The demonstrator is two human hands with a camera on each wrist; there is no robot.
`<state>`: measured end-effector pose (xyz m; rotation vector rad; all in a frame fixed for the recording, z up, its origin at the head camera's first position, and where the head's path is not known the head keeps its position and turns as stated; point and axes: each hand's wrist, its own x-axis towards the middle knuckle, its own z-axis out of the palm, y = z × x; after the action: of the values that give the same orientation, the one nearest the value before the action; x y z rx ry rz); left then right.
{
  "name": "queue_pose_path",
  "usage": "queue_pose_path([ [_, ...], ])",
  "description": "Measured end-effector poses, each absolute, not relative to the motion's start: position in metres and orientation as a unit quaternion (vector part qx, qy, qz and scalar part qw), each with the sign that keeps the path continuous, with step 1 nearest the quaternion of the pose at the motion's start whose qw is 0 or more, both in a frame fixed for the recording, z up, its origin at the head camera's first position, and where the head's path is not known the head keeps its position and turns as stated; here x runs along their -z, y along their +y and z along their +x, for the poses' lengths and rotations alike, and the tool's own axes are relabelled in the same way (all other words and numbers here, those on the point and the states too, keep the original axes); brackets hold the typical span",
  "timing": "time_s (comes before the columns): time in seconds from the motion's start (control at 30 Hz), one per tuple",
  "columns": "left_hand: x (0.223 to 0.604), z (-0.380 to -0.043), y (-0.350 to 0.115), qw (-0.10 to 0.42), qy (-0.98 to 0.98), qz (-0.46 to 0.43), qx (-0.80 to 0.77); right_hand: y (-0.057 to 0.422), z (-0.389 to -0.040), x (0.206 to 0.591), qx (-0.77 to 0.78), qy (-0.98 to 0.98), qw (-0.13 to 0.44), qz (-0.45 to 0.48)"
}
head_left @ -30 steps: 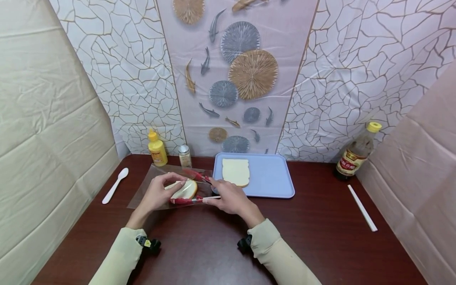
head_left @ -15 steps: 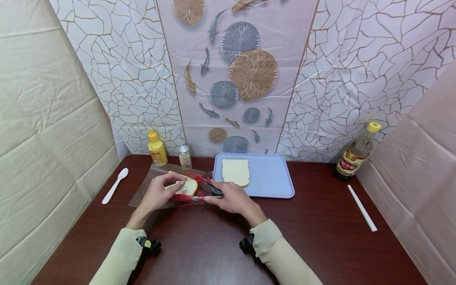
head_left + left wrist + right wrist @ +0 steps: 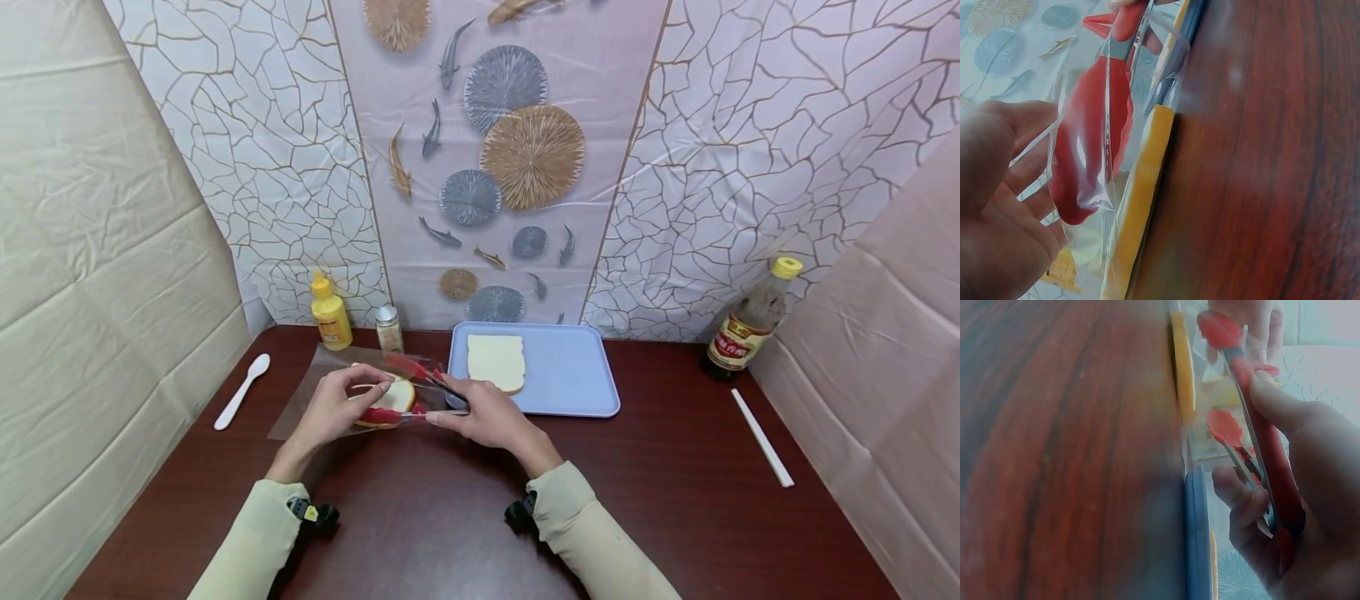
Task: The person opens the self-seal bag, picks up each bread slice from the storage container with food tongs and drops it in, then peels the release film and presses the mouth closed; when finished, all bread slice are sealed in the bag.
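A clear plastic bag (image 3: 296,421) lies on the table at the left with a crusted bread slice (image 3: 401,396) inside it. My left hand (image 3: 337,406) pinches the bag's film above the slice. In the left wrist view, that hand's fingers (image 3: 1032,165) are against the film. My right hand (image 3: 487,414) grips red-handled tongs (image 3: 1274,465) with scalloped red tips. The tongs' arms are spread, and their tips reach into the bag, one at the near side of the slice and one at the far side. The left hand partly hides the slice.
A blue tray (image 3: 570,375) holding another bread slice (image 3: 497,363) stands behind my right hand. Around it are a yellow squeeze bottle (image 3: 332,317), a shaker (image 3: 389,330), a white spoon (image 3: 243,392), a dark sauce bottle (image 3: 742,329) and white chopsticks (image 3: 762,437).
The near tip of the tongs has shifted up over the slice's near edge, so crust now shows below it. The right wrist has moved slightly right. The left hand has stayed in place.
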<state>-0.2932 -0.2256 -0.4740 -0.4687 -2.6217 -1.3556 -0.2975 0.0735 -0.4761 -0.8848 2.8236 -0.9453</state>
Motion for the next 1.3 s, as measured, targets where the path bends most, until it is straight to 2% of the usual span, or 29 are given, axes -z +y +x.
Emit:
queue_pose_path([
  [0.3, 0.471, -0.292, -0.226, 0.101, -0.869, -0.152, 0.46, 0.079, -0.293, 0.476, 0.306, 0.911, -0.012, -0.276],
  [0.83, 0.476, -0.294, -0.229, 0.153, -0.869, -0.146, 0.448, 0.144, -0.261, 0.471, 0.405, 0.888, 0.018, -0.217],
  [1.1, 0.478, -0.297, -0.233, 0.196, -0.863, -0.102, 0.454, 0.171, -0.265, 0.468, 0.396, 0.904, -0.039, -0.156],
  [1.3, 0.477, -0.297, -0.23, 0.185, -0.862, -0.107, 0.461, 0.178, -0.269, 0.47, 0.371, 0.92, -0.053, -0.111],
])
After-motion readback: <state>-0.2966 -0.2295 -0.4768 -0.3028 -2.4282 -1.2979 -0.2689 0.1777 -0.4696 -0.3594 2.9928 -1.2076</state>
